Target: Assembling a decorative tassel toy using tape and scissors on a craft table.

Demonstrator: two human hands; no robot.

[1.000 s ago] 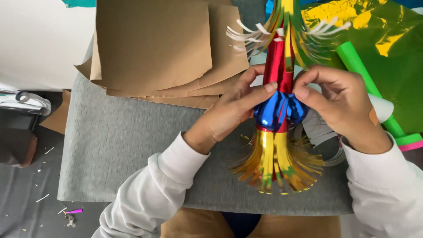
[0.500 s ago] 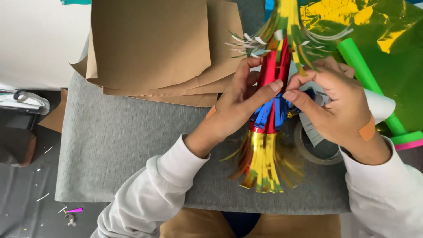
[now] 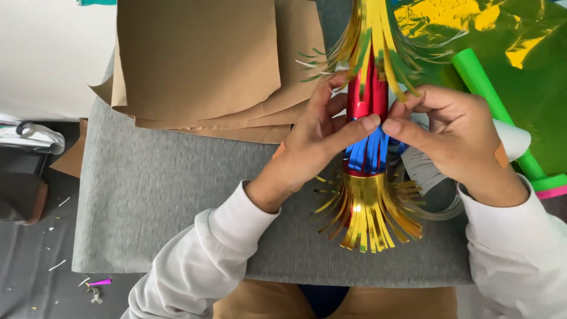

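Both hands hold a shiny foil-fringed stick (image 3: 366, 195) upright over a grey padded surface (image 3: 177, 201). It has a gold fringe at the near end, a blue fringe band in the middle, a red section above, and gold-green fringe at the far end. My left hand (image 3: 316, 145) wraps the red section from the left, thumb pressed on the blue fringe. My right hand (image 3: 455, 139) pinches the blue fringe from the right, thumb meeting the left thumb. White sleeves cover both arms.
Several brown paper sheets (image 3: 201, 65) lie stacked at the far left of the grey surface. Green-gold foil (image 3: 508, 53) and a green tube (image 3: 490, 100) lie at the right. A tape ring (image 3: 443, 204) sits under my right wrist. Scraps litter the dark floor (image 3: 35, 266).
The stick has turned and shifted slightly; the blue fringe now lies flatter under both thumbs, and my hands have closed in on the middle band.
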